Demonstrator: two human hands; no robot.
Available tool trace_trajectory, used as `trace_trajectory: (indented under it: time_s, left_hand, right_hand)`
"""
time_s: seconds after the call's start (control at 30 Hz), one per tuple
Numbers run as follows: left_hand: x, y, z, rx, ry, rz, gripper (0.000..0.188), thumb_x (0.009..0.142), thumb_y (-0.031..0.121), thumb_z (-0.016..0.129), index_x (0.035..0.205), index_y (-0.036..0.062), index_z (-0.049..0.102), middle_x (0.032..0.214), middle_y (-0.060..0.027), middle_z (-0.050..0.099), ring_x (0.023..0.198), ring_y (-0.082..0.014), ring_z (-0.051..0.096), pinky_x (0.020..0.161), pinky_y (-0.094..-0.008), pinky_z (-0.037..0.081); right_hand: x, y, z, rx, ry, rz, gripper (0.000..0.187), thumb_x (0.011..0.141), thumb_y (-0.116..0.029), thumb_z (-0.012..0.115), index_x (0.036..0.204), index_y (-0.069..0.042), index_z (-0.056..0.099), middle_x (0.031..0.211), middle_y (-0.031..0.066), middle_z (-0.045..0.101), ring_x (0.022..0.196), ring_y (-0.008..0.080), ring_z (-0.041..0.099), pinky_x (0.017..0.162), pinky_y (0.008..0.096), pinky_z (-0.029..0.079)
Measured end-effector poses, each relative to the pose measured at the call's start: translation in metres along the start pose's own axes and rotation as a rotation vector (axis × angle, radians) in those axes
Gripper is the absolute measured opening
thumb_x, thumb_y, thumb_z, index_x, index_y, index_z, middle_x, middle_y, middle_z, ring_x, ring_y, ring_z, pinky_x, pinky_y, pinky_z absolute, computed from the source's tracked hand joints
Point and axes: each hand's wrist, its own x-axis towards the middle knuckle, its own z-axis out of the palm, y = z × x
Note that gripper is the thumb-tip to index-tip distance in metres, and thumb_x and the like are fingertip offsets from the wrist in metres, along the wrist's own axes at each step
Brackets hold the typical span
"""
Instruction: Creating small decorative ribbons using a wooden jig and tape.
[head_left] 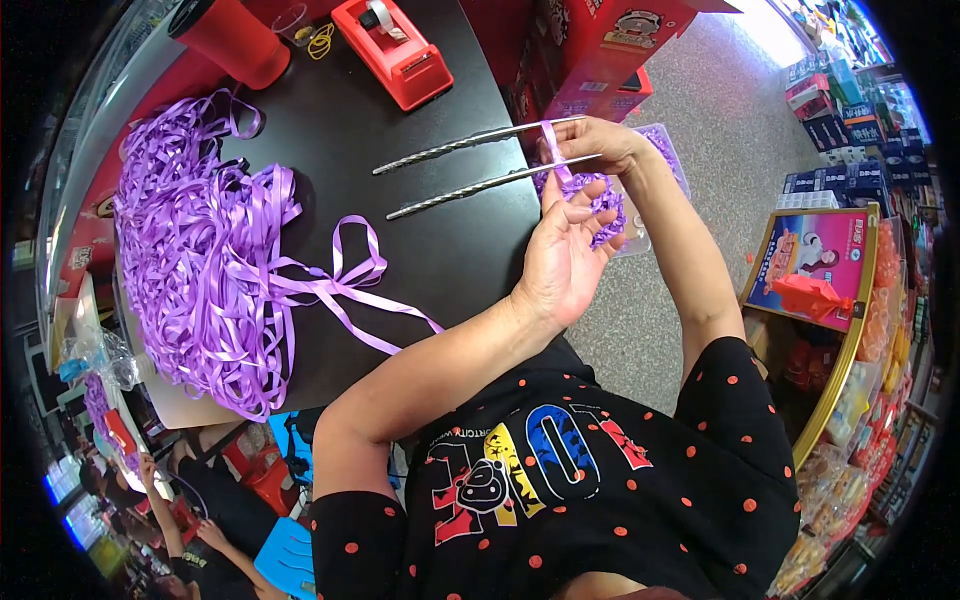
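Left hand (pixel 565 255) at purple ribbon (pixel 556 155), clear tub (pixel 640 225) of bows

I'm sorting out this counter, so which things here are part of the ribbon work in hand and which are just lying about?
In use:
- right hand gripping two metal rods
- left hand at the purple ribbon strip wrapped over the rods
- heap of purple ribbon
- clear tray of finished purple bows

Lying about:
- red tape dispenser
- red cup
- yellow rubber bands

ribbon heap (pixel 205 250) left on table (pixel 450 250) | tape dispenser (pixel 392 48) behind
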Motion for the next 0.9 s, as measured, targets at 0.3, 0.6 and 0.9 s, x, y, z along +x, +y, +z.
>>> trace_trajectory:
  time_s: [0.3,0.6,0.9]
  left_hand:
    - [0.002,0.001,-0.001,-0.075,-0.02,-0.021,0.058,0.082,0.017,0.051,0.137,0.0243,0.034,0.121,-0.0038,0.05,0.105,-0.0205,0.047,0.092,-0.0413,0.038]
    - [-0.001,0.002,0.0,-0.074,0.016,-0.007,0.06,0.082,0.015,0.051,0.138,0.0258,0.031,0.12,-0.0036,0.048,0.104,-0.0201,0.047,0.092,-0.0417,0.038]
    - [0.001,0.003,0.004,-0.051,-0.019,-0.017,0.056,0.083,0.014,0.05,0.134,0.0286,0.033,0.122,-0.0035,0.046,0.107,-0.0206,0.046,0.092,-0.042,0.038]
  right_hand:
    - [0.031,0.027,0.007,0.236,-0.224,-0.222,0.022,0.076,-0.018,0.076,0.086,-0.001,0.066,0.093,0.0046,0.063,0.087,0.0119,0.056,0.081,0.0259,0.044]
    - [-0.033,-0.044,0.026,-0.628,0.285,0.003,0.025,0.083,-0.024,0.067,0.09,0.0,0.069,0.087,0.0029,0.066,0.08,0.0087,0.057,0.071,0.0256,0.046]
    - [-0.041,-0.094,0.084,-1.473,0.11,-0.439,0.026,0.078,-0.015,0.06,0.101,-0.004,0.064,0.091,0.0113,0.058,0.087,0.0266,0.061,0.075,0.0368,0.049]
